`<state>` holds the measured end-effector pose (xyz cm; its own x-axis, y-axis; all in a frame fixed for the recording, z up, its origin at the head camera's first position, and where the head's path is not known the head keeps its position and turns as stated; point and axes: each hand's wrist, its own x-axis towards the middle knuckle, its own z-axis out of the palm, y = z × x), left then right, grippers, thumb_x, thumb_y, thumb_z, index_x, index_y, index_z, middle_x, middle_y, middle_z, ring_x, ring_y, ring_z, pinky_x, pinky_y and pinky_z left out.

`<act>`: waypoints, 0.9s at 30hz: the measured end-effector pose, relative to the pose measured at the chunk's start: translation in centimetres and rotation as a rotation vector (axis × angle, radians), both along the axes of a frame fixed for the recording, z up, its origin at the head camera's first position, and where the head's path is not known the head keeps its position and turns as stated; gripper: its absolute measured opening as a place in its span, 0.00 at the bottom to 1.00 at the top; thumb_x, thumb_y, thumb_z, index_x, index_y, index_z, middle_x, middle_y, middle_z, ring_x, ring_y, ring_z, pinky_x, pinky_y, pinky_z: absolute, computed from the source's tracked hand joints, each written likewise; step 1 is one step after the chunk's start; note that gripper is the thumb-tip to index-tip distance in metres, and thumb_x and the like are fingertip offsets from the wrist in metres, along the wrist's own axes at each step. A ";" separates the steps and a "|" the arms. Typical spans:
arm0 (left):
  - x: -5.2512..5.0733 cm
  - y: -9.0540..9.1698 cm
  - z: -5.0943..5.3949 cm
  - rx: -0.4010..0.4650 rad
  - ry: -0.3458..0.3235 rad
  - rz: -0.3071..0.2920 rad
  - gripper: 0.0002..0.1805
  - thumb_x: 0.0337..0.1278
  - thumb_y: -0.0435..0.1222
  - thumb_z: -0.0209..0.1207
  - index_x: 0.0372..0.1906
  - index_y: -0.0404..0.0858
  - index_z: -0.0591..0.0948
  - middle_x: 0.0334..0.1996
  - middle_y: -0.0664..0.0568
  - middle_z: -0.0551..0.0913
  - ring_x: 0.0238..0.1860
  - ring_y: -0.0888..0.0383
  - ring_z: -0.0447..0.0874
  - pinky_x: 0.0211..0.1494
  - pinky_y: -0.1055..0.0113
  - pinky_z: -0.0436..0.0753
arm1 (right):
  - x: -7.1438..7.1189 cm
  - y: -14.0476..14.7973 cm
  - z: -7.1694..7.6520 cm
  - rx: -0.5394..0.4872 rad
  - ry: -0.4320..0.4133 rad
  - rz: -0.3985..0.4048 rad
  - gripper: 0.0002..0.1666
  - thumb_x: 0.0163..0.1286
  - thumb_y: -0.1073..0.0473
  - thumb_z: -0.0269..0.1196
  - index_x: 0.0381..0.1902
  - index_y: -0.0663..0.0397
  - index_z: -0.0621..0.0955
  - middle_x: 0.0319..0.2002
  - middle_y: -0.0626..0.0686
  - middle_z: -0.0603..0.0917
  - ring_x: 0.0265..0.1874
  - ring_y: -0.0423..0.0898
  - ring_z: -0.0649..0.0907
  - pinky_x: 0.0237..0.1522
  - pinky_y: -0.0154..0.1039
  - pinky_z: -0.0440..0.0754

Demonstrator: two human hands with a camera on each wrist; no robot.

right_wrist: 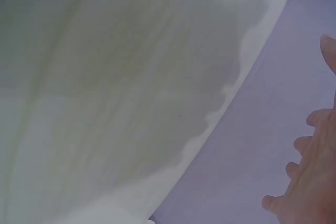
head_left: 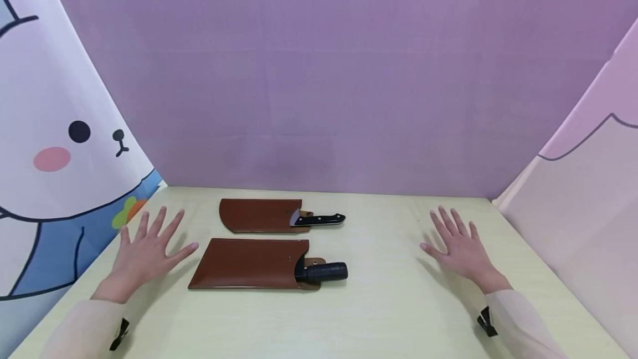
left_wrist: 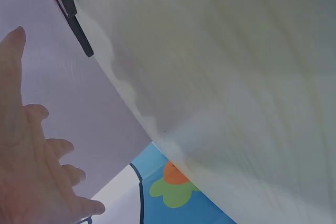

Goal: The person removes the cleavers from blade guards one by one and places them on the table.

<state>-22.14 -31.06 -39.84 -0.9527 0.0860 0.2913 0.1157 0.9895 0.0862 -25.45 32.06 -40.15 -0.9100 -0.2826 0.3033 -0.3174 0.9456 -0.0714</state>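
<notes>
Two knives lie on the table in brown sheaths, their handles pointing right. The far sheath has a rounded end, and a slim black knife handle with a bit of blade sticks out of it. Nearer, a larger, angular sheath holds a knife with a thick black handle. My left hand, fingers spread, hovers left of the near sheath and touches neither knife. On the far right my right hand is likewise spread, holding nothing. Each wrist view shows its hand's palm side above the table.
The pale table reaches back to a purple backdrop. A panel with a cartoon animal borders the left side, and a pink and white panel the right. Black clips show at the cuffs.
</notes>
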 end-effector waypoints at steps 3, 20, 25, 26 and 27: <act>-0.1 0.1 0.0 0.001 -0.005 -0.006 0.48 0.50 0.67 0.47 0.72 0.49 0.47 0.70 0.34 0.46 0.67 0.27 0.35 0.58 0.26 0.33 | -0.1 -0.1 0.0 0.001 0.010 0.017 0.47 0.63 0.35 0.51 0.71 0.52 0.51 0.72 0.57 0.46 0.71 0.57 0.43 0.62 0.67 0.42; -0.1 1.2 0.0 -0.054 0.004 -0.068 0.45 0.49 0.65 0.51 0.70 0.48 0.56 0.66 0.33 0.58 0.61 0.26 0.54 0.57 0.29 0.51 | -0.6 -1.3 -0.6 0.071 0.072 0.090 0.45 0.61 0.36 0.55 0.68 0.54 0.61 0.67 0.59 0.61 0.67 0.60 0.58 0.61 0.65 0.51; -0.1 1.6 0.0 -0.068 0.009 -0.090 0.45 0.48 0.66 0.51 0.69 0.49 0.57 0.64 0.34 0.61 0.61 0.27 0.57 0.56 0.29 0.54 | -0.7 -1.8 -0.8 0.081 0.093 0.122 0.44 0.60 0.36 0.56 0.66 0.55 0.63 0.66 0.59 0.64 0.66 0.59 0.61 0.61 0.63 0.54; -0.1 1.7 0.0 -0.072 0.013 -0.094 0.45 0.48 0.66 0.51 0.69 0.49 0.58 0.64 0.34 0.61 0.61 0.27 0.57 0.56 0.29 0.55 | -0.7 -1.9 -0.9 0.083 0.097 0.130 0.43 0.60 0.36 0.56 0.66 0.55 0.64 0.65 0.59 0.65 0.65 0.59 0.61 0.61 0.63 0.54; -0.1 1.7 0.0 -0.074 0.016 -0.098 0.45 0.47 0.66 0.51 0.69 0.49 0.58 0.64 0.34 0.61 0.60 0.27 0.57 0.56 0.29 0.55 | -0.7 -2.0 -0.9 0.086 0.103 0.140 0.43 0.60 0.37 0.57 0.66 0.56 0.64 0.65 0.60 0.66 0.65 0.59 0.62 0.61 0.63 0.55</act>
<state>-22.26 -29.34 -39.87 -0.9341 0.2007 0.2954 0.2132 0.9769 0.0106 -26.19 30.05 -41.05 -0.8255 -0.4329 0.3622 -0.4474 0.8930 0.0476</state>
